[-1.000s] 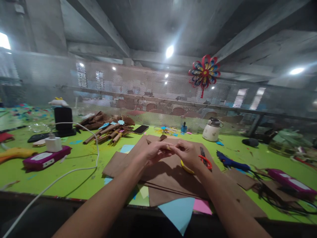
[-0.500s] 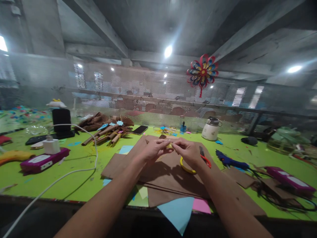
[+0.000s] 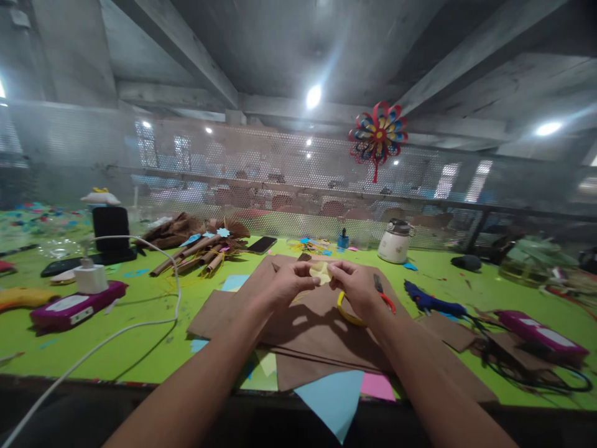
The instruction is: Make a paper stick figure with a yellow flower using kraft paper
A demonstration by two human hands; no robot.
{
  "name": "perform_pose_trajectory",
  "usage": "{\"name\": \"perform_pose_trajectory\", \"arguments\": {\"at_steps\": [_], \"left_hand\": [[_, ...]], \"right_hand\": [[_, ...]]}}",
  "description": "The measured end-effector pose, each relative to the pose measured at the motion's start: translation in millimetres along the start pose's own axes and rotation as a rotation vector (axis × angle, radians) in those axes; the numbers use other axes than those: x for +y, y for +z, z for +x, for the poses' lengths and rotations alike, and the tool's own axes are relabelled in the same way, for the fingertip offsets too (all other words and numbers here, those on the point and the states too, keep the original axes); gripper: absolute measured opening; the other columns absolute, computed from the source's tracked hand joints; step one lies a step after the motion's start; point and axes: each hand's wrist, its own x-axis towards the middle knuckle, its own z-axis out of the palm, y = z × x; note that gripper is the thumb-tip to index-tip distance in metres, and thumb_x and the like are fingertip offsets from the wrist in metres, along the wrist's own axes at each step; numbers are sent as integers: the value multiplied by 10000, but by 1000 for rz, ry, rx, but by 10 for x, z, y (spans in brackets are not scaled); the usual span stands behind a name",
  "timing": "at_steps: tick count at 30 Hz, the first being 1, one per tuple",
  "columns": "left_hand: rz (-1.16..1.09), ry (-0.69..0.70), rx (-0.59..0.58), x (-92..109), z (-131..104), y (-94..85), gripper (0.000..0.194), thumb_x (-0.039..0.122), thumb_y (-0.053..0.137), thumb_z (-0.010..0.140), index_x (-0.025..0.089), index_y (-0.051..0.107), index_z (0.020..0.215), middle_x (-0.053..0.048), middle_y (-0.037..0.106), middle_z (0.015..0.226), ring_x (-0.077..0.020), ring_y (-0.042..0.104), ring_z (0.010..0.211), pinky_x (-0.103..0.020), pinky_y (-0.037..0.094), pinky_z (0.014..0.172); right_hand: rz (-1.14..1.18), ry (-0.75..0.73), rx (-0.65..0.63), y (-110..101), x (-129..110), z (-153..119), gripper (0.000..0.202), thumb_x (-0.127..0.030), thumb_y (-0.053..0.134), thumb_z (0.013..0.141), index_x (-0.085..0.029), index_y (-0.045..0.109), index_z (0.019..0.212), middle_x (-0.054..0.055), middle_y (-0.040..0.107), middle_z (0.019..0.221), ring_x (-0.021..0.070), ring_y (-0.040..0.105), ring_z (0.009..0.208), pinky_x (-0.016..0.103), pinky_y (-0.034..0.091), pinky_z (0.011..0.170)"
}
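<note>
From my remote post, I view the left hand (image 3: 293, 284) and right hand (image 3: 352, 284) each pinching an opposite edge of the pale yellow piece (image 3: 319, 272), centred above the brown sheets (image 3: 291, 326), presumably to keep it spread evenly.

- Paper piece (image 3: 320, 274) between left hand (image 3: 290, 285) and right hand (image 3: 353, 285), above the stacked sheets (image 3: 291, 330).
- Plug adapter (image 3: 92, 279) on the power strip (image 3: 58, 310), at left.
- Phone (image 3: 262, 245) on the far side, left of the flask (image 3: 393, 245).
</note>
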Motion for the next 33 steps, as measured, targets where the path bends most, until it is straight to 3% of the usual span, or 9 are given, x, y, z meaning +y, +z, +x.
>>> {"name": "perform_pose_trajectory", "arguments": {"at_steps": [3, 9, 18, 22, 26, 33], "left_hand": [[35, -19, 31, -25, 14, -22, 250, 259, 799, 617, 124, 696, 801, -28, 626, 725, -110, 534, 678, -254, 382, 679], [14, -15, 13, -21, 11, -42, 281, 369, 735, 699, 114, 689, 808, -60, 628, 792, -122, 546, 702, -258, 399, 674], [21, -4, 89, 21, 11, -20, 244, 319, 691, 707, 83, 692, 767, -79, 627, 778, -125, 519, 694, -256, 384, 651], [-7, -26, 94, 54, -6, -20, 192, 278, 656, 701, 90, 670, 733, -69, 610, 769, -128, 525, 702, -252, 384, 639], [-35, -86, 52, 80, -30, -29, 241, 342, 640, 731, 114, 663, 806, -57, 603, 813, -130, 525, 734, -255, 395, 652], [75, -109, 137, 33, 0, -44, 294, 338, 793, 585, 132, 589, 634, 3, 556, 654, -97, 479, 627, -255, 377, 648]], "right_hand": [[59, 45, -5, 25, -25, -16, 305, -427, 745, 597, -164, 589, 602, -20, 538, 525, 95, 448, 464, 251, 364, 504], [119, 87, -67, 22, -51, -17, 351, -457, 769, 586, -149, 608, 640, -1, 564, 594, 90, 458, 498, 248, 376, 504], [19, 67, -148, 20, -36, -38, 311, -424, 761, 617, -146, 622, 646, -7, 559, 550, 90, 448, 502, 254, 339, 530], [24, 92, -145, 13, -31, -37, 312, -423, 764, 605, -155, 608, 636, -13, 557, 536, 92, 449, 489, 261, 338, 533], [-8, 115, -189, 6, -34, -47, 328, -439, 762, 598, -163, 590, 632, -25, 545, 527, 89, 440, 476, 253, 305, 512], [-37, 143, -237, -9, 19, -38, 299, -415, 749, 624, -170, 578, 636, -27, 523, 531, 84, 417, 473, 258, 295, 508]]}}
